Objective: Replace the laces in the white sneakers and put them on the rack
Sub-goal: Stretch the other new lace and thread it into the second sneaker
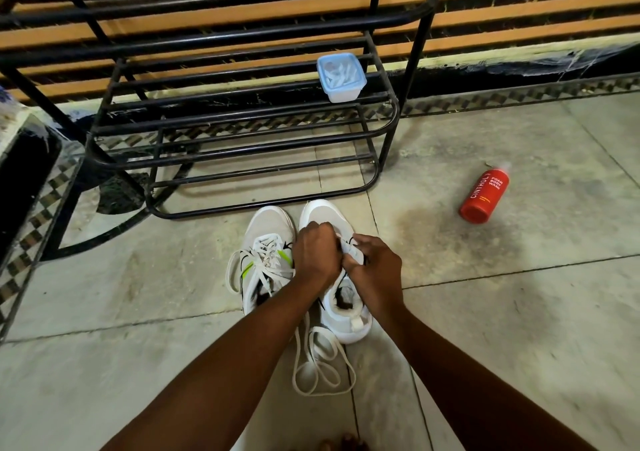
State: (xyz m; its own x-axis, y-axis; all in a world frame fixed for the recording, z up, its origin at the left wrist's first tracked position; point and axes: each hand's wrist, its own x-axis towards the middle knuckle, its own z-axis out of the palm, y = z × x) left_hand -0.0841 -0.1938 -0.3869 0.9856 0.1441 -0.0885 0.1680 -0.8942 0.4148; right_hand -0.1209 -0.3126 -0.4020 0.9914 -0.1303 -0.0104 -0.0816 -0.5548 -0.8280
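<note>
Right white mesh sneaker [341, 307]: sitting on the tiled floor [502, 312], beside the laced left white sneaker [265, 260].
Left hand [317, 253]: fingers curling, pinching at its lace area.
Right hand [375, 269]: gripping its tongue.
Loose white lace [323, 364]: lying behind the heel.
Black metal rack [242, 132]: standing just beyond the toes.

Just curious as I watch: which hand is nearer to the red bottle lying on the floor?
The right hand. It works at the right sneaker, with the red bottle off to its right and farther ahead. The left hand sits beside it, farther from the bottle.

Two white sneakers [268, 243], one rack [242, 111], one lidded box [341, 76], one red bottle [485, 196].
</note>
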